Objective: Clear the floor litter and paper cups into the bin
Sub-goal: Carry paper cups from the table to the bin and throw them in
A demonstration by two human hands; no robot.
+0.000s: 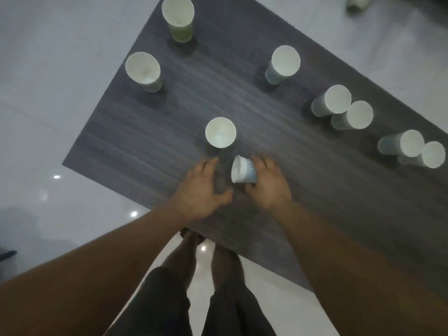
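My right hand (269, 185) grips a small blue-and-white paper cup (242, 169), tilted on its side with its mouth facing left, just above the dark grey table (145, 141). My left hand (203, 187) hovers open beside it, fingers spread, holding nothing. An upright white cup (220, 132) stands just beyond my left fingertips. Several more paper cups stand on the table: a green one (178, 18) at the far end, another (143, 71) at the left edge, one (284, 63) mid-right, and pairs at the right (337, 100) (409, 144).
Glossy white floor tiles (48, 117) surround the table. A pale object (358, 2) lies on the floor at the top right. My legs and bare feet (194, 241) stand at the table's near corner. No bin is in view.
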